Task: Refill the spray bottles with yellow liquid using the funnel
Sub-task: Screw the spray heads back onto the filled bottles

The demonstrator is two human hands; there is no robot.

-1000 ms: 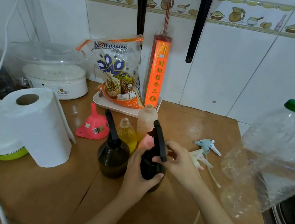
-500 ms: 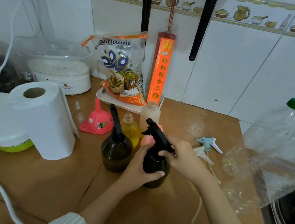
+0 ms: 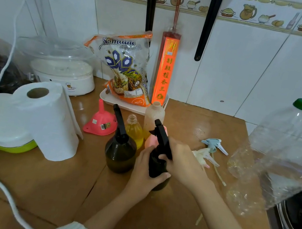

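Since the earlier frame, both hands stay on the same dark spray bottle (image 3: 157,172) at centre frame, and its black trigger head (image 3: 162,139) now points up and to the upper left rather than lying flatter across the bottle. Judgement: the head is being turned on its neck, either unscrewed for filling or tightened after; which one cannot be told from this view.

Grip: left hand (image 3: 145,170) wraps the bottle body from the left, thumb across its front, clamped on it. Right hand (image 3: 181,160) curls round the trigger head's collar from the right, fingers closed on it.

Just left of the held bottle, nearly touching the left hand, stands a second dark spray bottle (image 3: 120,153), head fitted. Directly behind these two: a small open bottle of yellow liquid (image 3: 134,130), uncapped, and a taller cloudy bottle (image 3: 153,117) behind it, also open at the neck.

Pink funnel (image 3: 101,121) lies mouth-down on the wooden counter (image 3: 54,188), left of centre, apart from both hands. It is not in use yet.

Right of the grip, two loose pale spray heads (image 3: 211,150) lie on the counter. Two large clear bottles with green caps (image 3: 272,146) fill the right edge.
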